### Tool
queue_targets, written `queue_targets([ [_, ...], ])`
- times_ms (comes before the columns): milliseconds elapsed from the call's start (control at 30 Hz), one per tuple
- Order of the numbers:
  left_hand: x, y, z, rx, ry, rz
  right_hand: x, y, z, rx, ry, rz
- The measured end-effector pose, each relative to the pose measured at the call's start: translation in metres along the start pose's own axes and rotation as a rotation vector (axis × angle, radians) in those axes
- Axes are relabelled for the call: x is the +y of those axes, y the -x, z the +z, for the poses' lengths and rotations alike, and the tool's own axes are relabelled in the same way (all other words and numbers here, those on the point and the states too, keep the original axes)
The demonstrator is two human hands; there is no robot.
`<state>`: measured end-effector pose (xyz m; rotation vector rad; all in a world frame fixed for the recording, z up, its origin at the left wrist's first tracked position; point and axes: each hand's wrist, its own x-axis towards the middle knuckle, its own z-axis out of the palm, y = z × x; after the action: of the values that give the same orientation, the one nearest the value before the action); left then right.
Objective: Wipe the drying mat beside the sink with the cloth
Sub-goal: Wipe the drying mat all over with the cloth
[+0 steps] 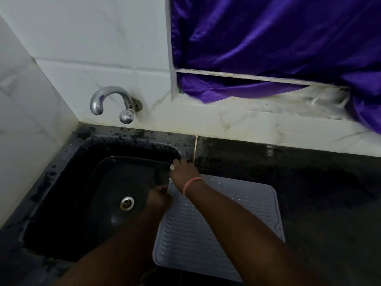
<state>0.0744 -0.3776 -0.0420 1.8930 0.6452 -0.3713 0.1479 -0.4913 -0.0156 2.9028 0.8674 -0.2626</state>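
The sink [82,203] lies left of the drying mat [237,213] on the counter [309,193], the tap [111,102] on the wall behind, both hands at the mat's left edge

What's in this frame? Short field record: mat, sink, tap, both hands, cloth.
mat: pale ridged drying mat, flat on the dark counter, right of the sink
sink: dark basin, metal drain visible
tap: chrome wall tap, no water seen running
left hand: at the mat's left edge by the sink rim
right hand: at the mat's far left corner, pink band on wrist
cloth: small white bit at right hand; cannot confirm it is the cloth
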Motion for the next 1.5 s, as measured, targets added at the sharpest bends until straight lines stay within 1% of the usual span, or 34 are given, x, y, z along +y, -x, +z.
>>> queue_targets([
  [133, -0.004, -0.008, -0.002, -0.024, -0.041, 0.038, 0.0, -0.007, 0.02, -0.023, 0.028, 0.005],
  [233, -0.007, -0.018, -0.002, -0.05, -0.028, 0.008, 0.013, -0.001, 0.023, 0.024, 0.01, -0.001],
  [333, -0.012, -0.024, 0.004, -0.05, -0.069, -0.017, 0.026, 0.009, 0.026, 0.06, -0.014, 0.077],
  [433, -0.016, -0.027, 0.01, -0.014, -0.115, 0.016, 0.045, 0.027, 0.033, 0.071, 0.015, 0.138],
  [500, -0.018, -0.027, 0.011, 0.008, -0.187, 0.053, 0.068, 0.049, 0.036, 0.042, 0.027, 0.245],
  [567, -0.017, -0.025, 0.013, 0.003, -0.271, 0.095, 0.101, 0.079, 0.037, -0.014, 0.02, 0.424],
  [667, -0.014, -0.018, 0.016, 0.04, -0.352, 0.176, 0.151, 0.135, 0.042, -0.07, -0.027, 0.702],
  [733, -0.016, -0.013, 0.017, 0.029, -0.424, 0.257, 0.171, 0.173, 0.049, -0.068, -0.035, 0.816],
  [800, -0.014, -0.012, 0.016, 0.016, -0.501, 0.28, 0.18, 0.199, 0.055, -0.068, -0.054, 0.884],
  [900, -0.019, -0.005, 0.017, 0.021, -0.624, 0.297, 0.176, 0.224, 0.059, -0.057, -0.069, 0.938],
  [1033, -0.03, 0.005, 0.024, 0.024, -0.604, 0.268, 0.156, 0.247, 0.058, -0.061, -0.08, 0.951],
  [1133, -0.042, 0.01, 0.028, 0.048, -0.637, 0.3, 0.125, 0.263, 0.06, -0.084, -0.024, 0.912],
  [1200, -0.049, 0.014, 0.029, 0.09, -0.568, 0.287, 0.103, 0.271, 0.059, -0.151, -0.02, 0.921],
  [1267, -0.054, 0.018, 0.03, 0.116, -0.535, 0.239, 0.091, 0.274, 0.053, -0.273, -0.034, 0.944],
  [1333, -0.055, 0.022, 0.031, 0.158, -0.48, 0.2, 0.092, 0.272, 0.042, -0.398, -0.09, 0.962],
  [1367, -0.055, 0.025, 0.03, 0.187, -0.433, 0.184, 0.093, 0.27, 0.036, -0.412, -0.151, 0.973],
  [1400, -0.054, 0.028, 0.029, 0.21, -0.38, 0.167, 0.095, 0.267, 0.032, -0.369, -0.219, 0.988],
  [1467, -0.054, 0.03, 0.026, 0.232, -0.313, 0.139, 0.099, 0.261, 0.029, -0.166, -0.313, 1.028],
  [1500, -0.055, 0.031, 0.023, 0.238, -0.301, 0.127, 0.097, 0.258, 0.031, -0.096, -0.349, 1.048],
])
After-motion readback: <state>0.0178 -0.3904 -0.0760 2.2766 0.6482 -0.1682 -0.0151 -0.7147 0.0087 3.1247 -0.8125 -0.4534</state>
